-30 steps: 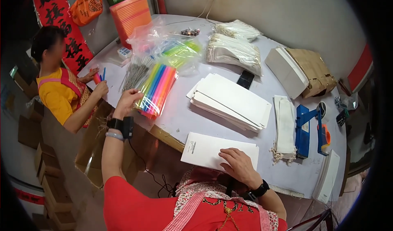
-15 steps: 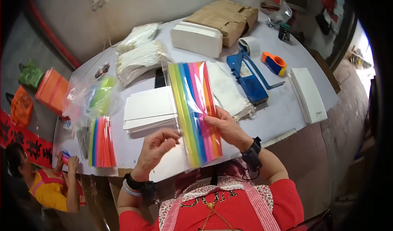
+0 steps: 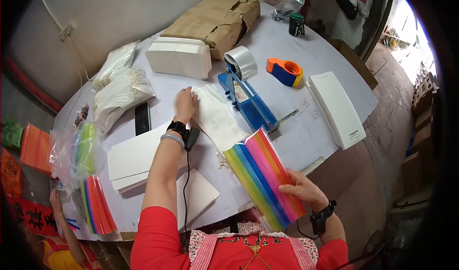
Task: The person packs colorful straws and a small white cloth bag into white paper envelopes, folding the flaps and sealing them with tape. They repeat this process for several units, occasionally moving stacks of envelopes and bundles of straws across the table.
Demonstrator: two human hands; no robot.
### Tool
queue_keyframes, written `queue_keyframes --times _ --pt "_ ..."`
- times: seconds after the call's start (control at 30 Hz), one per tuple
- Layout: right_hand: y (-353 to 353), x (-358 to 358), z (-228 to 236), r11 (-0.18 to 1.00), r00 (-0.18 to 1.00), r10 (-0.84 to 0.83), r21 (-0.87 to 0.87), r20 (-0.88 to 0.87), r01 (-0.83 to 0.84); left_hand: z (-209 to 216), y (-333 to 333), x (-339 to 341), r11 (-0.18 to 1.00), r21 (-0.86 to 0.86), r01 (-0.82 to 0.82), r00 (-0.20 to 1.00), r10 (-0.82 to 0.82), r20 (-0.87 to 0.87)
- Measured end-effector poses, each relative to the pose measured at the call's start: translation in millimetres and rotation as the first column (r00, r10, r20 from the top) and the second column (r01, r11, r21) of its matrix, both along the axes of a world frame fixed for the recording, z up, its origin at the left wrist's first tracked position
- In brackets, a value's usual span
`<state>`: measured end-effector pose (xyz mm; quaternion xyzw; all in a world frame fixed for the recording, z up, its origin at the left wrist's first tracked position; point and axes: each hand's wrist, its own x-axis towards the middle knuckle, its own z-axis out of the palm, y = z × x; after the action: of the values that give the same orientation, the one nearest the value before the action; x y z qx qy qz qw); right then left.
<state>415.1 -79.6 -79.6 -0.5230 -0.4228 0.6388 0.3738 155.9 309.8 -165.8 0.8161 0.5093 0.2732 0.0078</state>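
**Packet is filled, cloth pouches lie flat**

The right hand (image 3: pixel 303 189) holds the clear packet of coloured tubes (image 3: pixel 265 176) by its right side, above the near edge of the table (image 3: pixel 308 138). This packet is already filled, with its tubes in one row. The left hand (image 3: pixel 185 105) has narrow fingers at the far end of the white cloth pouches (image 3: pixel 217 114); I cannot tell if it grips one. The pouches look flat, so in my judgement they are unfilled.

A second packet (image 3: pixel 98 205) lies at the left. The blue tool (image 3: pixel 251 105) stands just beside the pouches and leaves little room there. The left forearm crosses the white stack (image 3: pixel 138 157), near a phone (image 3: pixel 142 119).
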Motion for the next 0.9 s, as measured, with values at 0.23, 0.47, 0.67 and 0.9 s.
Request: queue_keyframes --times 0.23,0.47,0.67,0.9 --pt "18.7 7.0 -15.6 0.999 0.999 0.036 0.032 -0.022 -0.035 -3.6 31.2 0.1 0.996 0.004 0.085 0.987 -0.083 -0.141" --pt "45.4 -13.6 -13.4 0.988 0.99 0.133 0.084 -0.057 -0.128 7.2 26.3 -1.5 0.987 -0.159 0.021 0.999 -0.027 -0.037" --pt "46.9 -25.5 -13.4 0.981 0.994 0.104 0.165 -0.028 -0.098 25.1 34.7 -7.9 0.956 -0.287 -0.054 0.994 0.024 -0.106" --pt "62.8 -26.7 -11.3 0.951 0.998 0.05 0.304 0.033 -0.058 149.2 -80.0 -28.2 0.526 -0.438 0.729 0.449 0.115 0.886"
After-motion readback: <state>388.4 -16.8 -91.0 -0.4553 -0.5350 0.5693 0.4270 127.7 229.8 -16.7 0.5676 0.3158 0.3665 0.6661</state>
